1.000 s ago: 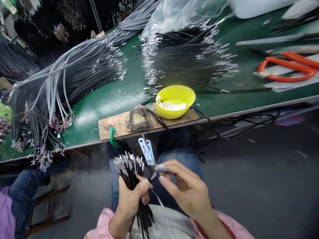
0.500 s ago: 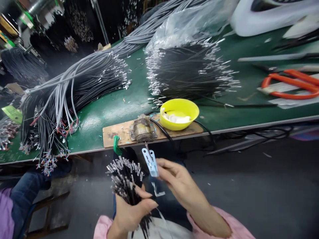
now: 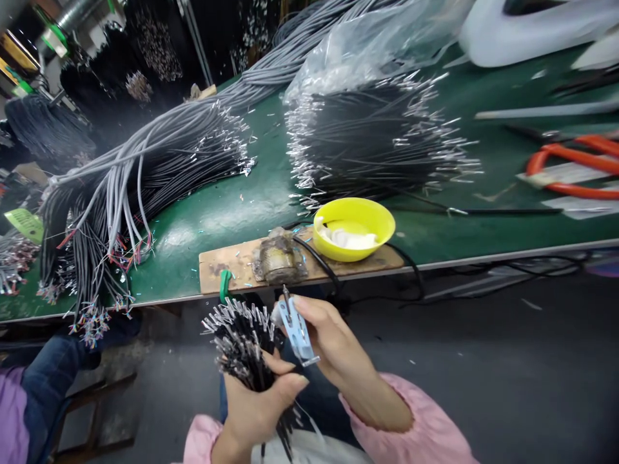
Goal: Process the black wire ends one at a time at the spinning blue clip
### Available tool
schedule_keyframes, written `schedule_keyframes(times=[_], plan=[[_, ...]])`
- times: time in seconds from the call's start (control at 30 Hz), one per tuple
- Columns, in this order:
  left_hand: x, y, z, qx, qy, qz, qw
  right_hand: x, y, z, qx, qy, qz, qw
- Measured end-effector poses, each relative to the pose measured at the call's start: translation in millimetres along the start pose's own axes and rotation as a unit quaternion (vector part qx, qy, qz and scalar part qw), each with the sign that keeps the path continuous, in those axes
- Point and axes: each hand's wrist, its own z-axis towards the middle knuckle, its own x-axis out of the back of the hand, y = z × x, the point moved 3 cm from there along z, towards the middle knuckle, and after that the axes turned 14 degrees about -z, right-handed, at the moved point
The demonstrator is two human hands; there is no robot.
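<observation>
My left hand (image 3: 256, 409) is wrapped round a bundle of short black cables (image 3: 244, 341), their silvery stripped ends fanned upward. To the right of the bundle, my right hand (image 3: 333, 341) closes its fingers about the upper part of a light blue clothespin (image 3: 296, 330). That clothespin hangs at the end of a thin metal shaft from a small motor (image 3: 278, 258) on a wooden board (image 3: 227, 264). A thin pale strip (image 3: 309, 362) shows at the clothespin's lower end. The fingertips behind the clothespin are partly hidden.
A yellow bowl (image 3: 355, 229) with white material stands on the board. Behind it lie stacked black cables (image 3: 358, 142) and a plastic bag (image 3: 358, 51). Orange-handled scissors (image 3: 541, 161) are at right, grey cables (image 3: 126, 154) at left. A person's jeans leg (image 3: 43, 374) shows lower left.
My right hand has moved left and up along the clothespin, from its lower side to near the shaft. The clothespin has shifted slightly. My left hand keeps its hold on the cables.
</observation>
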Motion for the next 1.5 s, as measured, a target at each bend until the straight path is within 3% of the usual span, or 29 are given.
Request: schedule_keyframes(times=[0.3, 0.5, 0.73, 1.0, 1.1, 1.27, 1.5], plan=[[-2.9, -2.0, -0.8, 0.014, -0.014, 0.003, 1.0, 1.2, 2.0, 1.8, -0.008, 0.002, -0.005, 1.0], [2.4, -4.0, -1.2, 0.03, -0.026, 0.012, 0.999, 12.2, 10.8, 2.0, 0.021, 0.062, -0.006, 0.998], [13.4, -15.4, -9.8, 0.046, -0.041, 0.007, 0.998, 27.2, 28.9, -11.0, 0.015, 0.081, -0.023, 0.996], [26.2, -39.2, -16.0, 0.125, -0.056, -0.072, 0.988, 29.2, 46.8, -42.5, 0.102, 0.025, -0.161, 0.981], [27.4, -45.8, -19.8, 0.132, -0.063, -0.089, 0.985, 22.9, 42.0, -49.2, 0.168, -0.002, -0.217, 0.962], [30.4, -49.6, -22.2, 0.117, -0.059, -0.108, 0.985, 13.9, 31.6, -55.4, 0.262, 0.009, -0.282, 0.923], [32.7, -48.4, -22.5, 0.105, -0.059, -0.119, 0.985, 14.0, 36.0, -56.0, 0.228, 0.048, -0.274, 0.933]])
